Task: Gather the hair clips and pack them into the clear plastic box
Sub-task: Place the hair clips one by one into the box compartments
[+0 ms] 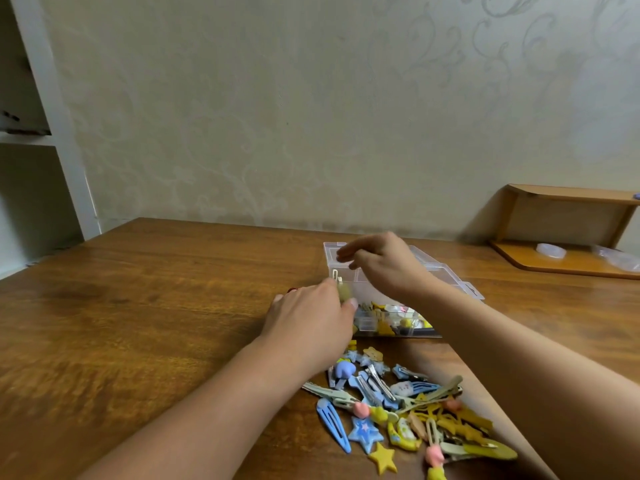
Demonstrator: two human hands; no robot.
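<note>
Two hands work over the box, so the packing step looks to be under way. Going left to right, the left hand (311,315) sits at the box's near-left corner, its fingers pinching a small olive clip (343,292) with a pale metal loop showing above it. The next move, by the look of it, calls for carrying that clip over the rim and letting it go in a compartment, without catching the dividers.

To the right and a little farther off, the right hand (377,261) hovers above the box (471,289), fingers loosely curled; it is blurred, and whether it holds anything cannot be told.

The box is clear, divided, and lies open on the table (156,306). Its near compartments hold yellow, white and pinkish clips; the far ones look bare, though the hand hides part of them.

Nearer the person, a pile (408,407) of blue, yellow and pink clips lies loose on the table, so much gathering remains.
</note>
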